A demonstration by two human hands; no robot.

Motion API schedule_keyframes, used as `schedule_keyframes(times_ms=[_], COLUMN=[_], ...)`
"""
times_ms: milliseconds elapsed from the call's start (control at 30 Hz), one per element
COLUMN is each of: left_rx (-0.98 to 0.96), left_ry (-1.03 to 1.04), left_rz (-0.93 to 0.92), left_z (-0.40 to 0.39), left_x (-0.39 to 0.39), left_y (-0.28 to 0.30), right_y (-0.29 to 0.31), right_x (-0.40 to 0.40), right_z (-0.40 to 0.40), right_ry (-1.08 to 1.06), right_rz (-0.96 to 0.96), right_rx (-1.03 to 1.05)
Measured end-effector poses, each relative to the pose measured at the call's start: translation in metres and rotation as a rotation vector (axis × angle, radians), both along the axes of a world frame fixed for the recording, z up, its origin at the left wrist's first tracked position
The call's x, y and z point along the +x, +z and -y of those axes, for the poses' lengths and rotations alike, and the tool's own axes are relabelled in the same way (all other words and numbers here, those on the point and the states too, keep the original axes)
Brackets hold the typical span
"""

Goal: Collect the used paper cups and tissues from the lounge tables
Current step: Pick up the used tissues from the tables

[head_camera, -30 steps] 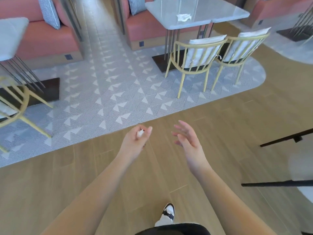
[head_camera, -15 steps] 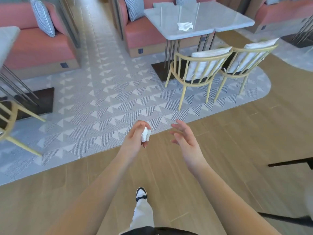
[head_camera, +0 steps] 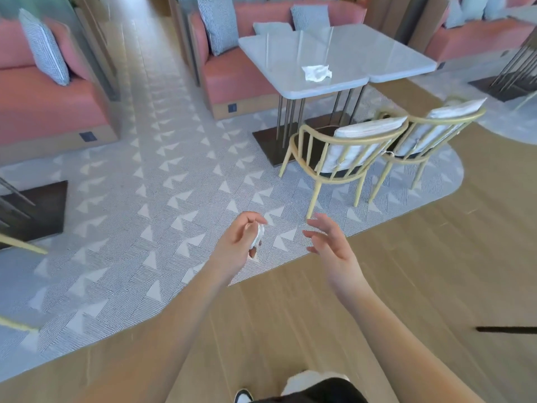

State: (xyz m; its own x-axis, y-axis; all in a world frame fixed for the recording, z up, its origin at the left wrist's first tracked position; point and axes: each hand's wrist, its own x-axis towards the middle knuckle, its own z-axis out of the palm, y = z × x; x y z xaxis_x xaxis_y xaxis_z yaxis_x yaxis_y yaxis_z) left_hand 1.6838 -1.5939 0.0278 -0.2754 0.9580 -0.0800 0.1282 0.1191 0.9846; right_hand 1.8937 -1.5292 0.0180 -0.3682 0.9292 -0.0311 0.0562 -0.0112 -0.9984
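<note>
My left hand (head_camera: 239, 242) grips a small crumpled white tissue (head_camera: 257, 237), held out in front of me above the edge of the patterned carpet. Beside it, my right hand (head_camera: 329, 241) is held up with its fingers spread and relaxed, holding nothing. A second crumpled white tissue (head_camera: 316, 73) lies near the front edge of the grey marble lounge table (head_camera: 348, 50) ahead of me to the right. No paper cup is in sight.
Two yellow-framed chairs (head_camera: 345, 152) with white cushions stand between me and the table. Pink sofas (head_camera: 241, 74) with checked cushions line the back. A patterned grey carpet (head_camera: 145, 205) aisle runs ahead on the left; wooden floor lies under me. Another table's dark base (head_camera: 32, 210) sits at left.
I have walked forward: the table with the tissue and the chairs are nearer and larger. My left hand keeps its grip on the tissue; the right hand stays spread.
</note>
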Motion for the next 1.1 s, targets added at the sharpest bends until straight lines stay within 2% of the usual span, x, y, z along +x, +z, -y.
schedule_keyframes(times_ms=[167, 367, 500, 633, 933, 1100], left_rx=[-0.027, -0.053, -0.073, -0.083, -0.101, -0.102], left_ry=[-0.042, 0.058, 0.06, 0.076, 0.1, 0.123], left_rz=[-0.043, -0.009, -0.109, -0.113, -0.073, 0.043], left_z=[-0.092, -0.207, -0.273, -0.323, -0.441, -0.515], left_x=[-0.011, -0.006, -0.016, -0.033, -0.113, -0.175], left_y=[-0.012, -0.007, 0.001, -0.001, -0.014, -0.018], right_y=[-0.011, -0.014, -0.001, -0.002, -0.021, -0.015], right_x=[-0.009, -0.017, -0.026, -0.043, -0.126, -0.181], right_z=[-0.095, -0.207, -0.28, -0.332, -0.456, -0.532], right_ry=[-0.08, -0.05, -0.016, -0.032, 0.014, -0.027], right_rz=[-0.046, -0.039, -0.032, -0.054, -0.014, -0.025], right_rx=[-0.045, -0.09, -0.081, -0.072, -0.074, -0.112])
